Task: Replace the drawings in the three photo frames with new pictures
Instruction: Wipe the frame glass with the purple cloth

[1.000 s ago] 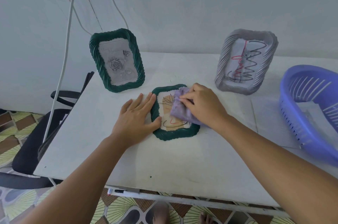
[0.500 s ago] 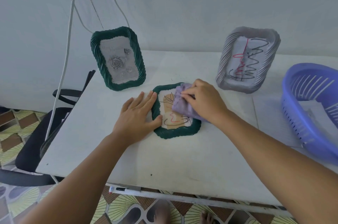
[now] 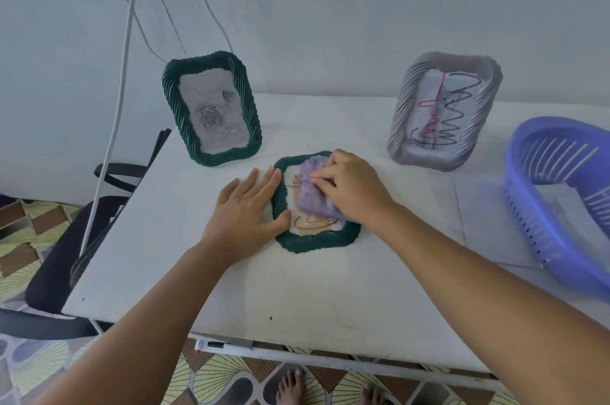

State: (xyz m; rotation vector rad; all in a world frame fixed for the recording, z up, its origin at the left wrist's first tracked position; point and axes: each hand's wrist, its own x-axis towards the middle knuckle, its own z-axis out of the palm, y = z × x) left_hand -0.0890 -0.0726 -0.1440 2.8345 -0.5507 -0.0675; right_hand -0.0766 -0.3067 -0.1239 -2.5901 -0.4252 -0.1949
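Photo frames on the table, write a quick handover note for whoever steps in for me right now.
Left hand: flat on the table, bracing the lying green frame at its left edge.
Right hand: pressing a purple cloth on that frame's glass.
Standing green frame at back left shows a rose picture.
Grey frame at back right holds a scribble drawing, as does the lying frame.
Blue basket sits at the right edge.
Done, apparently: only the rose frame. Left: finish wiping, then swap the other two drawings.
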